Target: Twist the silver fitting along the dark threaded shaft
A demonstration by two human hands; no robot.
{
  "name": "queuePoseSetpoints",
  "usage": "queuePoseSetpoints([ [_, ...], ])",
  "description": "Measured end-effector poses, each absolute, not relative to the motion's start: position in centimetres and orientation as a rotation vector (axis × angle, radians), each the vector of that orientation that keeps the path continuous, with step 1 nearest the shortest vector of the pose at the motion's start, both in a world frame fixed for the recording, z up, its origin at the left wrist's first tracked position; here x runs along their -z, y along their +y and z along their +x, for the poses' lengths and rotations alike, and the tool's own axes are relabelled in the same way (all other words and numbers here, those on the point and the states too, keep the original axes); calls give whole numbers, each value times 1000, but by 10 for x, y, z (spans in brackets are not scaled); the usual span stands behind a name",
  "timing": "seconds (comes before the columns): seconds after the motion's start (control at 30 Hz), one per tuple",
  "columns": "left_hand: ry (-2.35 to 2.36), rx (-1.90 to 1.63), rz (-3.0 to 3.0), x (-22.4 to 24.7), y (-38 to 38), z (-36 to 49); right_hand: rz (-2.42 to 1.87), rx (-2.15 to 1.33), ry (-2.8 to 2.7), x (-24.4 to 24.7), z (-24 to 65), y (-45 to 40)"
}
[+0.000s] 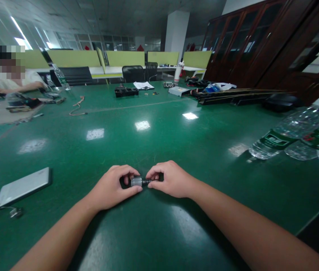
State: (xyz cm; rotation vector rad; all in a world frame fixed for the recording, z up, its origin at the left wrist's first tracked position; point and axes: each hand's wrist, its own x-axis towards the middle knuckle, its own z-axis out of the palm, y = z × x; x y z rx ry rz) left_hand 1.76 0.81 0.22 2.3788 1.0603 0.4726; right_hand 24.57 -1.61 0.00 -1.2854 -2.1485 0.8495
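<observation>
Just above the green tabletop, a small grey metallic cylinder (136, 182) lies level between my two hands. A thin dark shaft, which looks ridged or threaded, juts from its right end. My left hand (114, 188) curls around the cylinder, thumb on the near side and fingers on the far side. At the shaft's tip, my right hand (171, 180) closes with thumb and fingertips. The far end of the shaft is hidden in those fingers. I cannot make out what kind of part this is.
A silver power bank (23, 186) with a white cable lies left, near a small metal piece (16, 212). Plastic bottles (286, 131) stand right. Farther back are a black tray (126, 91), papers (143, 85) and dark strips (232, 97). A person (12, 81) sits far left.
</observation>
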Motion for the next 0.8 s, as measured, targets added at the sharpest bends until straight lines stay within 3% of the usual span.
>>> queuePoseSetpoints([
  [0.8, 1012, -420, 2415, -3, 9, 18, -1146, -686, -2253, 8, 239, -15],
])
